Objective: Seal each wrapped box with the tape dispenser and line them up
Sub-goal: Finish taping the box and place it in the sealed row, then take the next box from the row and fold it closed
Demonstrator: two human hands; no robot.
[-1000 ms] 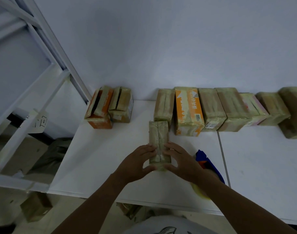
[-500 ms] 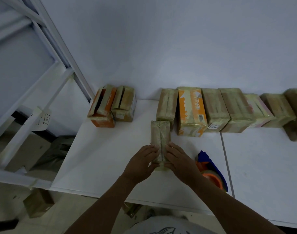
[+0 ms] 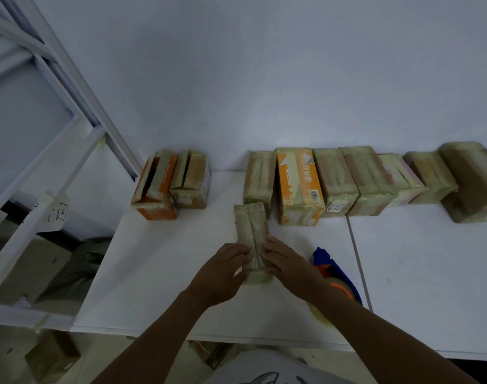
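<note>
Tan film over a narrow wrapped box (image 3: 250,231), lying flat on the white desk (image 3: 153,273), long axis pointing toward the wall (image 3: 264,79), a seam running down the middle of its top. Gripped at the near end from both sides: left hand (image 3: 220,273) on the left edge, right hand (image 3: 288,263) on the right edge. Fingers (image 3: 241,252) of each curled over onto the top face, kept close together, tips near the seam. Far end of that box just in front of the leftmost box (image 3: 259,176) of a row of boxes (image 3: 344,178) lined up side by side against the wall; touching or not, cannot tell. Second in that row, an orange box (image 3: 297,187) with a barcode label; at the far right end, a larger box (image 3: 472,181) turned at an angle. Blue and orange tape dispenser (image 3: 324,257) on the desk just right of the right wrist, partly hidden by the forearm, untouched. Near the desk's far left corner, well apart from the row, two open boxes (image 3: 192,178) standing against each other, flaps up, the left one orange. Beyond the desk's left edge, a white metal frame (image 3: 70,79) and, low on the floor, a brown carton (image 3: 51,353).
</note>
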